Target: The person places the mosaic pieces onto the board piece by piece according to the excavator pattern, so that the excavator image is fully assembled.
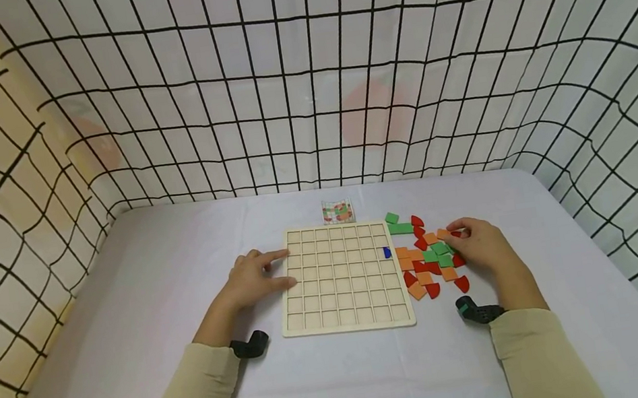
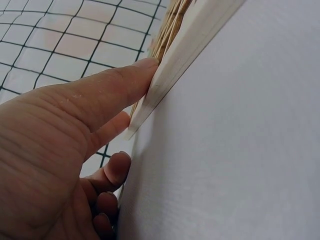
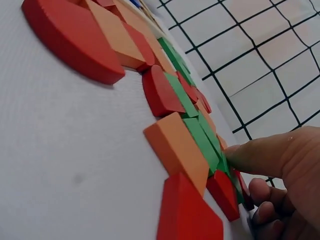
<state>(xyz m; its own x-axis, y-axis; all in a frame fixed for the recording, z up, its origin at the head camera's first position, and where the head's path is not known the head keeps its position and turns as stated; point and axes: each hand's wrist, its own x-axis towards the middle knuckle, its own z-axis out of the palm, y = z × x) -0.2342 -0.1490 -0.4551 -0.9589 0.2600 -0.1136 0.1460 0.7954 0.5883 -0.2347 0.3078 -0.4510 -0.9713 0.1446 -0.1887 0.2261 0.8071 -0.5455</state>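
Observation:
A square wooden grid board (image 1: 335,279) lies on the table. My left hand (image 1: 249,279) is at its left side, thumb and index finger spread and touching the edge; the left wrist view shows the thumb (image 2: 120,82) against the board's rim (image 2: 172,65). One blue piece (image 1: 387,252) lies in a cell near the board's right edge. My right hand (image 1: 480,243) is over the right side of the loose pieces, its thumb (image 3: 250,152) touching a green piece (image 3: 206,145). Thumb and index finger stand apart around a red piece (image 1: 456,234). The right index fingertip is hidden in the wrist view.
Several orange pieces (image 1: 405,264), red quarter-round pieces (image 1: 432,290) and green pieces (image 1: 401,229) are scattered right of the board. A small pattern card (image 1: 337,211) lies behind it. Black wire mesh (image 1: 309,85) surrounds the back and sides of the white table (image 1: 345,386).

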